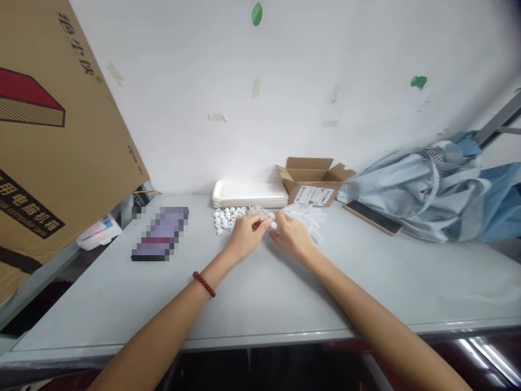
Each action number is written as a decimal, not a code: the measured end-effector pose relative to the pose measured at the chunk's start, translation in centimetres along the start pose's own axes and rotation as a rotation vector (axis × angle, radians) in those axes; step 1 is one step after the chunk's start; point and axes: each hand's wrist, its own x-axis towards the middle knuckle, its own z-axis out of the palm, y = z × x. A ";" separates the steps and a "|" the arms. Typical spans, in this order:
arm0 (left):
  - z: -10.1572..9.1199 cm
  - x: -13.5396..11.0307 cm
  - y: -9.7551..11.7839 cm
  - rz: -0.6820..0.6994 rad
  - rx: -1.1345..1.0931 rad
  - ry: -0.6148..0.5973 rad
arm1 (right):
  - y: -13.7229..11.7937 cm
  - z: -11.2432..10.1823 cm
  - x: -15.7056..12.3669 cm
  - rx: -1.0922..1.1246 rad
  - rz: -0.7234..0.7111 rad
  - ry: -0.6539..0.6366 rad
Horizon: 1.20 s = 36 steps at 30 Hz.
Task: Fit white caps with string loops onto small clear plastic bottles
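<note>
My left hand (244,238), with a dark red bead bracelet on its wrist, is closed in a pinch over the table. Facing it, my right hand (291,234) is closed too, its fingertips nearly meeting the left ones. Between them is a small white piece (273,224), partly hidden and too small to name. Several small white caps (223,219) lie in a cluster left of my hands. Just behind the fingers is a heap of small beige bits (257,210). Clear, flat plastic pieces (315,218) are spread beside and behind my right hand.
A stack of white trays (250,193) and an open cardboard box (313,182) stand against the wall. One phone (372,217) lies right, near blue-grey cloth (411,184); a pixelated phone-like device (160,233) lies left. A large carton (69,136) leans in at far left.
</note>
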 end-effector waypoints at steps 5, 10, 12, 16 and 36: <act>-0.1 0.4 -0.3 -0.028 0.057 0.055 | 0.2 0.0 0.2 -0.024 0.007 -0.046; -1.3 1.1 -1.2 -0.103 0.014 0.223 | 0.1 0.2 -0.1 -0.040 -0.048 -0.061; -1.2 1.0 -1.2 -0.059 0.013 0.145 | -0.2 0.2 -0.2 -0.042 -0.066 -0.067; -0.4 0.5 -1.0 -0.004 0.022 0.008 | -0.5 0.2 -0.4 -0.049 -0.090 -0.081; -1.6 1.5 -2.1 -0.176 -0.002 0.179 | -0.2 0.4 -0.4 0.192 -0.094 -0.040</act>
